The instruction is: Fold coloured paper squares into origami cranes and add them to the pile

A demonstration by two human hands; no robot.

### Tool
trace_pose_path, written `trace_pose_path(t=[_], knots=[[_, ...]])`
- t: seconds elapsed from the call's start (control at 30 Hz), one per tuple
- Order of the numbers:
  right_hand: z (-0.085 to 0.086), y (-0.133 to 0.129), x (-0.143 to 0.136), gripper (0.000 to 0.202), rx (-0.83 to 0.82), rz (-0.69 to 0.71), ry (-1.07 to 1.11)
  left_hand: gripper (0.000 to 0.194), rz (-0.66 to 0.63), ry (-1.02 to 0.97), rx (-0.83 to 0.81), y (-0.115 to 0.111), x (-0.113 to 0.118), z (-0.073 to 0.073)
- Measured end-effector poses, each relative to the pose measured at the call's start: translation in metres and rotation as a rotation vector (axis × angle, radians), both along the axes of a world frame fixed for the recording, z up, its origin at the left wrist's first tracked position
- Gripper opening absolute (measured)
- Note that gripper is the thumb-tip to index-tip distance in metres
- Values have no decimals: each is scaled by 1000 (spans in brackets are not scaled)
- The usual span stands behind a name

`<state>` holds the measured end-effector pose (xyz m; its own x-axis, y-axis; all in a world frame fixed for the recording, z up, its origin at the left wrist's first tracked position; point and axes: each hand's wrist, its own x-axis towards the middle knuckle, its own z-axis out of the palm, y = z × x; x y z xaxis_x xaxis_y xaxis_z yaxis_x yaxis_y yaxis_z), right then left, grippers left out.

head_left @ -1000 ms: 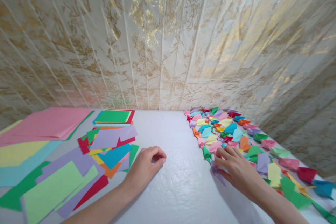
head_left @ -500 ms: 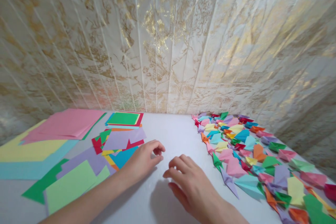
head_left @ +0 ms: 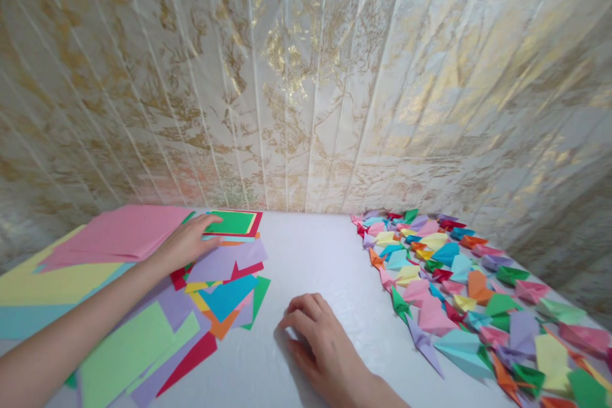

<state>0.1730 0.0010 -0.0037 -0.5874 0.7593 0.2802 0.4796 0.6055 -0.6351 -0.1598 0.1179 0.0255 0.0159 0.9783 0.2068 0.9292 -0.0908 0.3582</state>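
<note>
My left hand (head_left: 191,239) reaches out at the left, its fingertips over the left edge of a small stack of cut paper with a green sheet (head_left: 232,222) on top. Its thumb and fingers are apart, and I see nothing gripped between them. Loosely curled above the white table, my right hand (head_left: 320,338) is empty, with a gap between thumb and fingers. Under and beside the left forearm lie loose paper pieces: a lilac sheet (head_left: 224,261), a blue piece (head_left: 228,296), a light green sheet (head_left: 127,347) and a red piece (head_left: 189,363).
Large pink sheets (head_left: 119,233) lie on yellow sheets (head_left: 57,277) at the far left. Rows of folded paper cranes (head_left: 433,312) in many colours cover the table's right side. A white and gold curtain (head_left: 296,95) hangs behind the white table (head_left: 306,261).
My left hand has moved left and away from me, from the middle of the table to the small paper stack. My right hand has shifted slightly left and down.
</note>
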Motion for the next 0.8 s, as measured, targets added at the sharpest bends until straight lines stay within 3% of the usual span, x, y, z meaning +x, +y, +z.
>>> trace_pose_path(t=[0.27,0.47,0.67,0.8], knots=[[2,1,0,35,3,-12,-17,60,227,124,-41,49,61,-12],[1,3,2,29,36,-13,-38,51,333,137,-67,64,73,-15],[-5,4,3,28,86,1,-43,34,288,65,-64,68,67,-18],[-5,4,4,32,89,5,-52,34,140,-48,-18,72,60,-17]])
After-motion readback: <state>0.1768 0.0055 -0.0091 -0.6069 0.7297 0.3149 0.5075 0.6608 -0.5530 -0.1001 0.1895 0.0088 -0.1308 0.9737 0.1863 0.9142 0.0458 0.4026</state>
